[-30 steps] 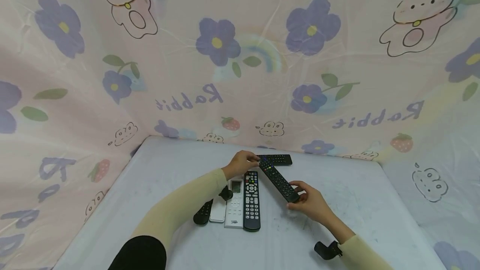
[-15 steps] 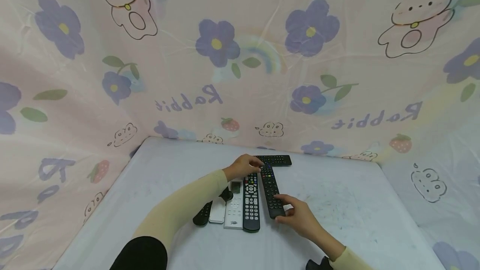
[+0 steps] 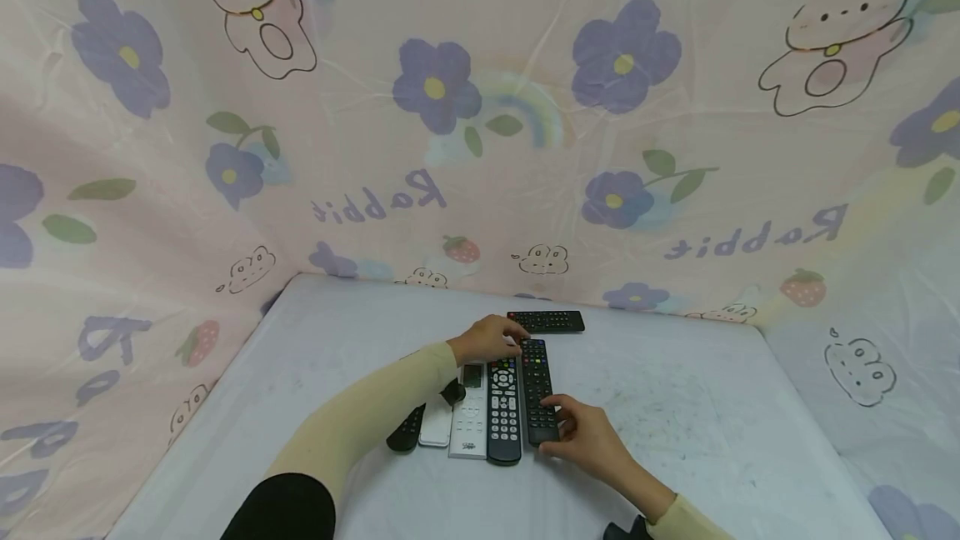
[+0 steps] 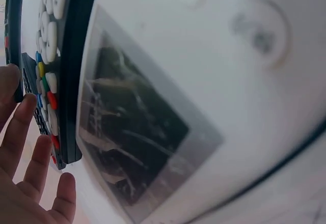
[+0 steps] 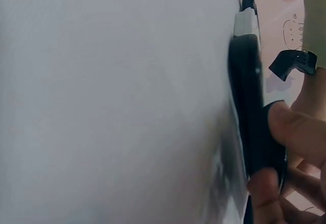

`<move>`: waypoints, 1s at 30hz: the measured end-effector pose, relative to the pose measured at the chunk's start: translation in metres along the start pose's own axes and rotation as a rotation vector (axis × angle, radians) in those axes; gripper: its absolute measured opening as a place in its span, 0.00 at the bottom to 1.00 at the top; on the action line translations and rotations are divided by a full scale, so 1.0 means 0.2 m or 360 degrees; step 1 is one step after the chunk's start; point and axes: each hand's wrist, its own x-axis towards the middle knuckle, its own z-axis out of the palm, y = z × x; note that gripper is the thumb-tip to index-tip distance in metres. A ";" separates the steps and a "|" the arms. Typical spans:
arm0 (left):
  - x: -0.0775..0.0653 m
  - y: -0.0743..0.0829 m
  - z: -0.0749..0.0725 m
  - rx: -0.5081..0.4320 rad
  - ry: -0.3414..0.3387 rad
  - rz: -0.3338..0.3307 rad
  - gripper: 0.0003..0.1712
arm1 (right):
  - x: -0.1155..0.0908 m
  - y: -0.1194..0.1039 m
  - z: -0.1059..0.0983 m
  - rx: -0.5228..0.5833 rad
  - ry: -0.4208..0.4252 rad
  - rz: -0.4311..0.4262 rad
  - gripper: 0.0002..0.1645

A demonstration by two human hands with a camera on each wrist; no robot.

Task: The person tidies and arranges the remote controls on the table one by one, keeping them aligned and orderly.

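A slim black remote control [image 3: 537, 382] lies lengthwise at the right end of a row of remotes. My right hand [image 3: 588, 440] grips its near end between thumb and fingers; in the right wrist view the thumb and a fingertip sit on either side of the dark remote [image 5: 272, 147]. At the far end, my left hand [image 3: 487, 338] pinches the same remote's tip with thumb and index finger, its other fingers spread in the left wrist view. Close beside it on the left lies a black remote with white keys [image 3: 503, 419], a narrow gap between them.
Further left in the row are a white remote with a screen [image 3: 469, 423], a narrower white remote [image 3: 435, 425] and a black remote [image 3: 406, 432] partly under the left sleeve. Another black remote [image 3: 551, 322] lies crosswise behind. A patterned curtain [image 3: 525, 148] surrounds the white table [image 3: 697, 407].
The held remote has swung from a slant to nearly parallel with the row and come down beside it. My right hand moved left and nearer; my left hand shifted slightly nearer.
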 end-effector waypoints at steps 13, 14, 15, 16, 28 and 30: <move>0.01 -0.02 0.01 0.0041 -0.0032 0.0017 0.18 | 0.03 0.03 0.03 -0.0166 -0.0036 -0.0099 0.36; 0.01 -0.01 0.01 0.0055 -0.0029 0.0016 0.18 | 0.03 0.03 0.03 -0.0180 -0.0042 -0.0106 0.36; 0.01 -0.01 0.01 0.0069 -0.0027 0.0014 0.18 | 0.03 0.03 0.03 -0.0188 -0.0046 -0.0113 0.36; 0.01 -0.01 0.00 0.0080 -0.0025 0.0013 0.19 | 0.03 0.03 0.03 -0.0201 -0.0049 -0.0118 0.36; 0.02 -0.01 0.01 0.0056 -0.0026 0.0016 0.19 | 0.04 0.05 0.04 -0.0180 -0.0013 -0.0112 0.36; 0.02 -0.01 0.01 0.0068 -0.0022 0.0014 0.19 | 0.04 0.05 0.04 -0.0162 -0.0003 -0.0107 0.36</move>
